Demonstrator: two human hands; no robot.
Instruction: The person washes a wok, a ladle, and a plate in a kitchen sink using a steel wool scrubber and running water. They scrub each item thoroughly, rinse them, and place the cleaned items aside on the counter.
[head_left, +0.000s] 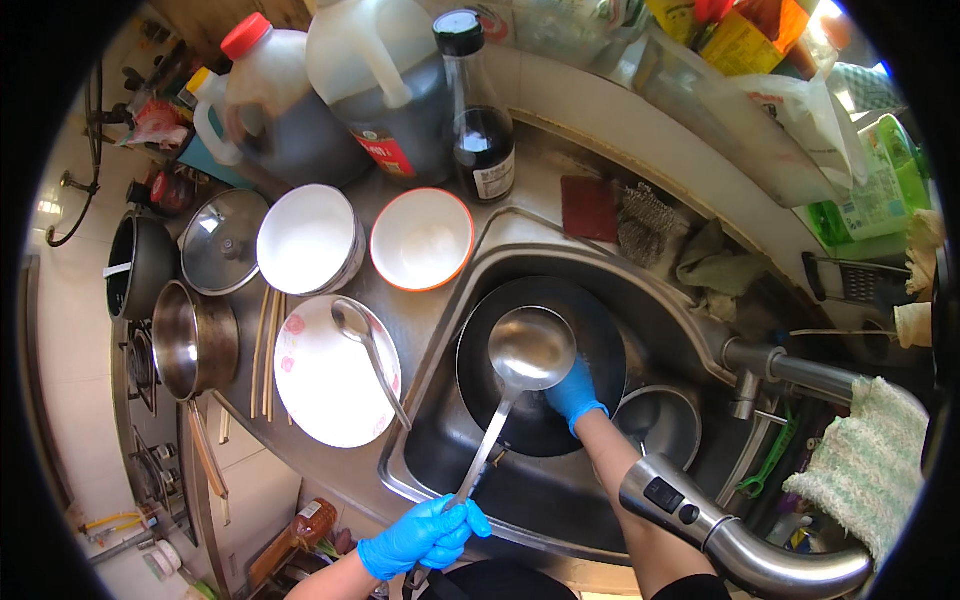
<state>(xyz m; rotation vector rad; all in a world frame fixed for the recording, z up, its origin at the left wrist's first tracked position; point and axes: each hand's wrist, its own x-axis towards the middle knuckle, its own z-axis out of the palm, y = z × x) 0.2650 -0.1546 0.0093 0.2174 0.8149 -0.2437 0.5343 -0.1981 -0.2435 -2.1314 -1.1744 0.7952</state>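
Observation:
My left hand (426, 531), in a blue glove, grips the handle of a large metal ladle. The ladle's round bowl (532, 349) is held over the sink, above a dark wok (480, 315) that lies in the basin. Inside the wok is my gloved right hand (577, 394), its fingers partly hidden behind the ladle's bowl. Whether it grasps anything cannot be seen. Beside the wok, in the sink (555, 495), sits a smaller metal bowl or pan (667, 427).
The metal faucet (667, 499) reaches across my right forearm. Left of the sink stand a plate (330, 382) with a spoon (375, 360), chopsticks (268, 360), white bowls (422, 238) and a saucepan (196, 341). Behind are a dark sauce bottle (484, 142) and large jugs (285, 112). A scouring pad (589, 208) lies behind the basin.

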